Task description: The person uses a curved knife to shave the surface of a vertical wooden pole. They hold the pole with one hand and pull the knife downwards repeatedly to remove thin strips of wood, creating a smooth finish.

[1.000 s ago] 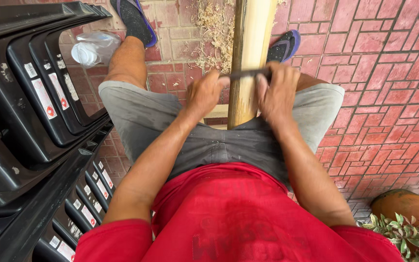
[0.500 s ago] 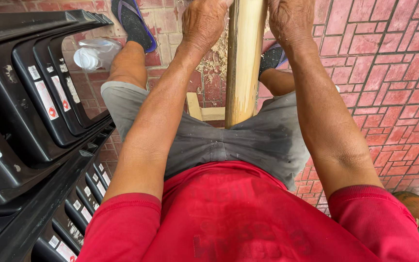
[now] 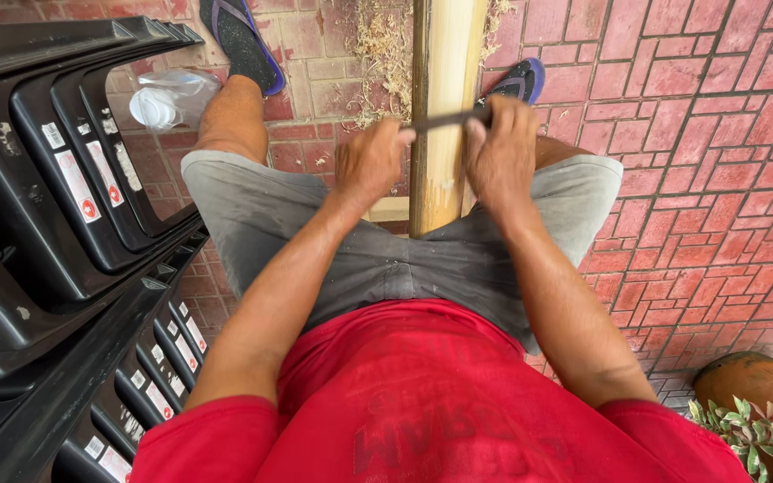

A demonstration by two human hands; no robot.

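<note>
Both hands have come back down the bamboo pole (image 3: 445, 116) from the top edge of the view. The left hand (image 3: 370, 164) and right hand (image 3: 500, 152) are each closed tight on one end of a dark blade (image 3: 445, 119) laid across the pole, which stands between the knees above wood shavings (image 3: 385, 49) on the brick floor (image 3: 717, 134).

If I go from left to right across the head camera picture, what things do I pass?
Stack of black plastic chairs → clear plastic bag → left hand → pale wooden pole → right hand → red brick paving → brown clay pot with a green plant.
</note>
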